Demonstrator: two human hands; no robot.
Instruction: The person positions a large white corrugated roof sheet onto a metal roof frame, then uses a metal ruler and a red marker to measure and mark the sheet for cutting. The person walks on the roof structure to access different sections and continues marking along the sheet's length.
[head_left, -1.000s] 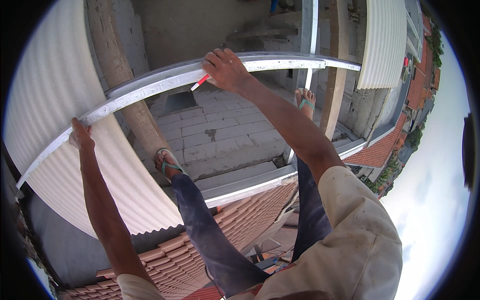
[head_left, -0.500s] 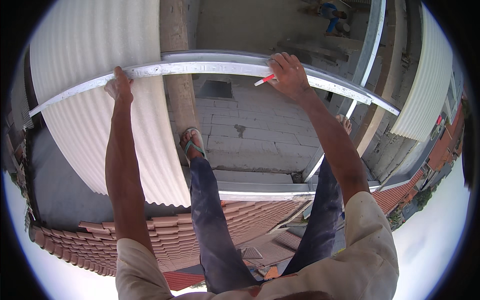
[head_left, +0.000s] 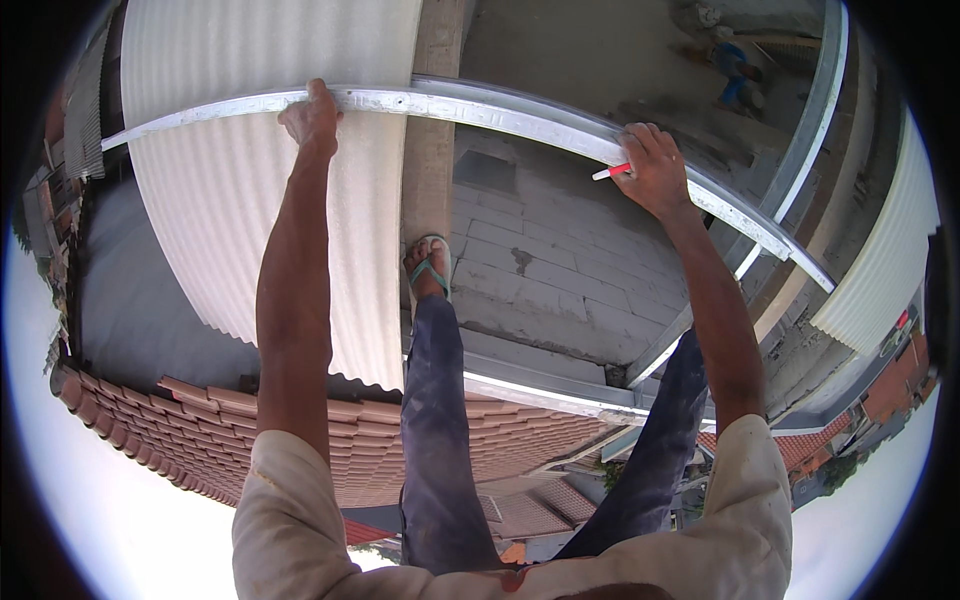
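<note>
My left hand grips the long silver metal rail where it crosses the cream corrugated sheet. My right hand is closed around a red-and-white marker, its fingers also against the rail. The rail lies crosswise over a timber beam and reaches a metal beam at the right. My left foot in a flip-flop stands on the timber, with open space to its right and a block surface visible below. My right foot is hidden behind my arm.
A person in blue is down below at the upper right. Another corrugated sheet is at the right. A metal edge member runs behind my legs, above red tiled roofs. A grey roof surface lies left.
My view has turned, so the scene sits further right. The rail and both hands appear a little farther from my left foot. Both hands keep hold throughout.
</note>
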